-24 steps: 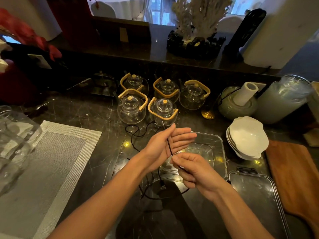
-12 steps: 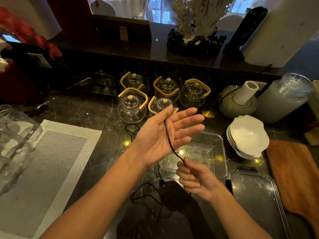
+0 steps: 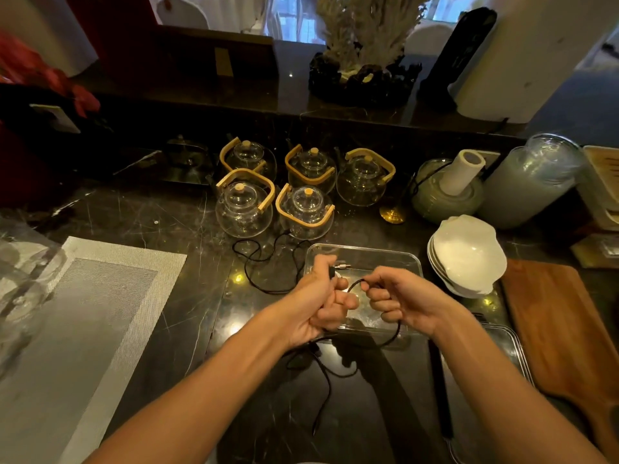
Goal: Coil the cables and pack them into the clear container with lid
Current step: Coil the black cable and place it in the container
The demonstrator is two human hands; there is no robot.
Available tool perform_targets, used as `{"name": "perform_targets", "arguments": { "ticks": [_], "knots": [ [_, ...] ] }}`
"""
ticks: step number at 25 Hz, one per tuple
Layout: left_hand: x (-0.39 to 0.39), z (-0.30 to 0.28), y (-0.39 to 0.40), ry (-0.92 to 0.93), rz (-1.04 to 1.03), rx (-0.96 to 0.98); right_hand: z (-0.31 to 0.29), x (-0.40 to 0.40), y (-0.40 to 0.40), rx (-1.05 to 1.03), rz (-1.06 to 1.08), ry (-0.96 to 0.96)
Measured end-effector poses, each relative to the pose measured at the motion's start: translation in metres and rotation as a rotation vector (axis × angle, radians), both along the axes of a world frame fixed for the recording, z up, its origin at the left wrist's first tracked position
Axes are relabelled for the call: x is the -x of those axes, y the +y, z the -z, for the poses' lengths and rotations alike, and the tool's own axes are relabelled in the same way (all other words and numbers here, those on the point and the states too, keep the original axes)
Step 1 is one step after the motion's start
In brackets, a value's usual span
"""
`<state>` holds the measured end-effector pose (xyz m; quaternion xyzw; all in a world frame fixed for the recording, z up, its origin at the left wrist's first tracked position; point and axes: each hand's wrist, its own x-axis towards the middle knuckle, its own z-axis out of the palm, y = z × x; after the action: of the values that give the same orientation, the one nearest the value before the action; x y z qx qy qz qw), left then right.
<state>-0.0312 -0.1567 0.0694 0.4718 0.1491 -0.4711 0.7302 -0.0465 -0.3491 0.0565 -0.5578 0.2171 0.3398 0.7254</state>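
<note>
My left hand point(image 3: 321, 303) grips a thin black cable point(image 3: 354, 285), its plug end poking up above the fist. My right hand point(image 3: 398, 299) pinches the same cable a little to the right, with a short arc of it stretched between the hands. More of this cable hangs below the hands and trails over the dark counter toward me. Both hands hover over the clear container point(image 3: 385, 259). Its lid point(image 3: 509, 343) lies flat to the right. A second black cable point(image 3: 268, 262) lies loose on the counter left of the container.
Several glass teapots point(image 3: 244, 209) with bamboo handles stand behind the container. A stack of white bowls point(image 3: 465, 252) and a wooden board point(image 3: 566, 329) sit at the right, a grey placemat point(image 3: 77, 323) at the left. A paper roll point(image 3: 462, 172) and big jar point(image 3: 532, 179) stand far right.
My left hand was open with the cable laid across its palm; it has closed into a fist on the cable and dropped lower. My right hand rose and moved right, still pinching the cable.
</note>
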Motion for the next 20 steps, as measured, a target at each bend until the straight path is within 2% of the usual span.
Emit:
{"name": "perform_targets", "arguments": {
  "ticks": [3, 5, 13, 15, 18, 20],
  "knots": [
    [-0.002, 0.007, -0.001, 0.107, -0.163, 0.099, -0.004, -0.004, -0.002, 0.059, 0.003, -0.020],
    [-0.004, 0.009, 0.001, 0.087, -0.196, 0.124, -0.005, -0.005, -0.005, 0.084, 0.008, -0.023],
    [-0.003, 0.007, 0.011, -0.207, 0.188, 0.076, -0.009, -0.010, 0.000, 0.190, 0.067, -0.033],
    [-0.002, 0.009, 0.008, -0.229, 0.208, 0.034, -0.022, -0.012, 0.006, 0.224, 0.054, -0.091],
    [0.000, 0.011, -0.001, -0.241, 0.119, 0.001, -0.045, -0.007, 0.022, 0.314, -0.014, -0.238],
    [0.001, 0.009, -0.009, -0.251, -0.034, -0.022, -0.057, 0.000, 0.034, 0.350, -0.032, -0.350]
  ]
}}
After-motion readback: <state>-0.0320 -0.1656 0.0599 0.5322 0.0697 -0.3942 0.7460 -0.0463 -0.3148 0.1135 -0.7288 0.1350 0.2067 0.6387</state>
